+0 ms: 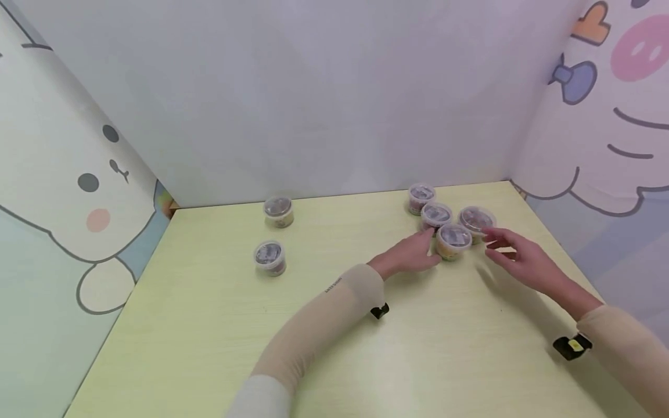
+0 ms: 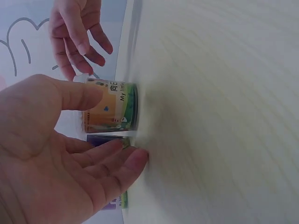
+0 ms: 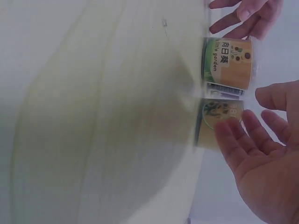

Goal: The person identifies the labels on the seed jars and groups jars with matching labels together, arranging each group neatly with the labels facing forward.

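My left hand [image 1: 413, 253] is beside a small clear-lidded tub [image 1: 453, 241] with an orange and green label, its fingers relaxed. In the left wrist view the thumb overlaps that tub [image 2: 110, 109]; whether it touches is unclear. A purple-labelled tub [image 2: 122, 198] shows partly behind the fingers. My right hand [image 1: 520, 258] hovers with loosely bent fingers at the right side of another tub [image 1: 477, 220]. In the right wrist view its fingertips overlap this brownish tub [image 3: 219, 112], and contact cannot be told. Two more tubs, one in the middle [image 1: 436, 213] and one behind [image 1: 420, 197], adjoin the group.
On the left part of the pale yellow table [image 1: 209, 325] stand two similar tubs, one farther back [image 1: 279, 211] and one nearer [image 1: 270, 258]. A white curtain wall [image 1: 334, 116] rises behind the table, with cartoon-printed panels [image 1: 99, 174] at the sides.
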`<state>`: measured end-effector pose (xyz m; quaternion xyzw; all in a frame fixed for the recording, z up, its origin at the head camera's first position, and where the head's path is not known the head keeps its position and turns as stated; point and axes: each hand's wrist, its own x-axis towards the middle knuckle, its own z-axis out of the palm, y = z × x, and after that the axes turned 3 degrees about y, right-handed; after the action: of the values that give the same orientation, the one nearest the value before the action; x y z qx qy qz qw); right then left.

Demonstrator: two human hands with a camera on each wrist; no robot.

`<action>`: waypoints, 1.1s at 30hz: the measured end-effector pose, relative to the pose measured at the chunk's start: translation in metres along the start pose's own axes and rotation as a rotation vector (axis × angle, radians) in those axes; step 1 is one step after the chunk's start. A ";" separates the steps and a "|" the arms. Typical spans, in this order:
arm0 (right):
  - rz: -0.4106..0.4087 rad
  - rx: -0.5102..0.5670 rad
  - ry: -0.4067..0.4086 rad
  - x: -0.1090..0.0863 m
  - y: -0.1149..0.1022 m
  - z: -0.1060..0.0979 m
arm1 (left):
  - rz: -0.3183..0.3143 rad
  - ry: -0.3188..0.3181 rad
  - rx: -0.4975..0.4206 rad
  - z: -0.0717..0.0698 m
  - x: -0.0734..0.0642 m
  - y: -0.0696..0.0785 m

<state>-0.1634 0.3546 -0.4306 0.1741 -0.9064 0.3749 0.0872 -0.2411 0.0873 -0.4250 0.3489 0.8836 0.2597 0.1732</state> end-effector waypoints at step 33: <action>0.103 0.162 -0.219 0.008 -0.003 0.022 | 0.037 0.044 -0.013 0.009 0.000 0.002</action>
<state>-0.1703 0.3353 -0.4421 0.1735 -0.8850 0.4295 -0.0461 -0.2358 0.0909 -0.4310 0.3584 0.8789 0.2760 0.1512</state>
